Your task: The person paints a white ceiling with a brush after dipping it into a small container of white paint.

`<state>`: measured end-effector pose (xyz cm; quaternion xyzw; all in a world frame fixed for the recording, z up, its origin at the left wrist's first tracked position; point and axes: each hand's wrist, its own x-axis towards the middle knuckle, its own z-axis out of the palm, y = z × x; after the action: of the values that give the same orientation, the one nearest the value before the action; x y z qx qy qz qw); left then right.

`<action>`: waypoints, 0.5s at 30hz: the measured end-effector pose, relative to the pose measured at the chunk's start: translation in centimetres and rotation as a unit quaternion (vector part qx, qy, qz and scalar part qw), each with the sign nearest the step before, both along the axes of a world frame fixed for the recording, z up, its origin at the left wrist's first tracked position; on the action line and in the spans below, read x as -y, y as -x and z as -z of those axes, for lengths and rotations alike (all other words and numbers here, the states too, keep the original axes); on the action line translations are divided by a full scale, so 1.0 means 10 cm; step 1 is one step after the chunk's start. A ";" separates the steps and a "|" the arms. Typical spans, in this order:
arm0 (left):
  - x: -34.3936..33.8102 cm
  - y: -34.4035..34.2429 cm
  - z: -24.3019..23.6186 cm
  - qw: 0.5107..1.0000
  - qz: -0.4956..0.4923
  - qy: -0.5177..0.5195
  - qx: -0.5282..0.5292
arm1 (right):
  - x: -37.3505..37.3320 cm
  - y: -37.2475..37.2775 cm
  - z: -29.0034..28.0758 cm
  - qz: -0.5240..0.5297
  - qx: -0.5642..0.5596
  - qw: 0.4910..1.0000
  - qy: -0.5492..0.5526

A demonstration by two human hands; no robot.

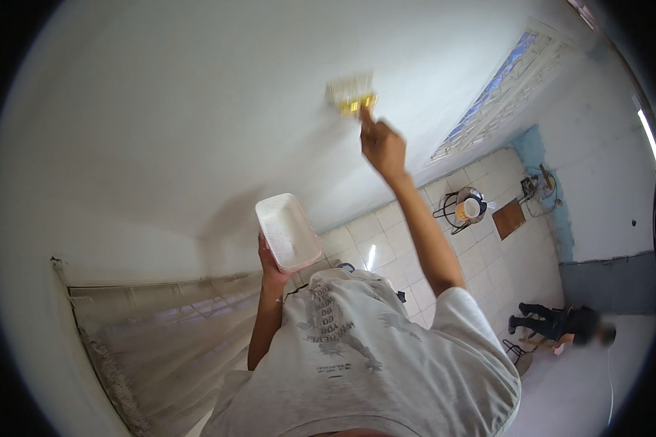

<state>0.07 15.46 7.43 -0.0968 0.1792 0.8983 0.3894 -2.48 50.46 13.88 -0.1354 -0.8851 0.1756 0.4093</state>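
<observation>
My right hand (383, 148) is closed round the handle of a wide paintbrush (351, 96), its arm stretched up and forward. The brush has pale bristles and a yellow band, slightly blurred; its bristles lie at the white wall (197, 109), though whether they touch it I cannot tell. Lower and to the left, my left hand (269, 261) grips the side of a white rectangular tub (290, 231). White paint coats the tub's inside. Part of the left hand's fingers is hidden behind the tub.
Left of me, a sheer curtain (175, 349) covers a window. A grille opening (488, 102) is at upper right. On the tiled floor (386, 240) stands a stool with a bucket (468, 210) on it, beside a brown board (509, 219). Far right, a person in dark clothes (561, 324) sits.
</observation>
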 end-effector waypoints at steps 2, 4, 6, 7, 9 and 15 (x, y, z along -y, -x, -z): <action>-0.08 -0.12 -0.11 0.989 -0.027 0.048 -0.137 | 0.03 -0.19 0.96 0.008 0.093 0.995 0.042; -0.12 -0.18 -0.05 0.956 -0.058 0.094 -0.271 | -0.05 -0.35 1.59 0.006 0.296 0.952 0.080; -0.02 -0.07 0.21 0.923 -0.042 0.132 -0.360 | -0.13 -0.39 1.74 -0.026 0.355 0.929 0.102; 0.00 -0.04 0.33 0.909 -0.036 0.145 -0.389 | -0.19 -0.40 1.76 -0.014 0.365 0.925 0.110; -0.03 0.03 0.46 0.995 -0.011 0.033 -0.098 | -0.33 -0.33 1.64 0.003 0.330 0.939 0.096; -0.08 -0.11 0.38 0.961 -0.019 0.111 -0.252 | -0.48 -0.31 -0.73 -0.013 0.145 0.989 -0.001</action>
<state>1.16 16.21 3.67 0.0864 0.3681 0.8753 0.3015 0.65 55.30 21.18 -0.1472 -0.9370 0.1582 0.2744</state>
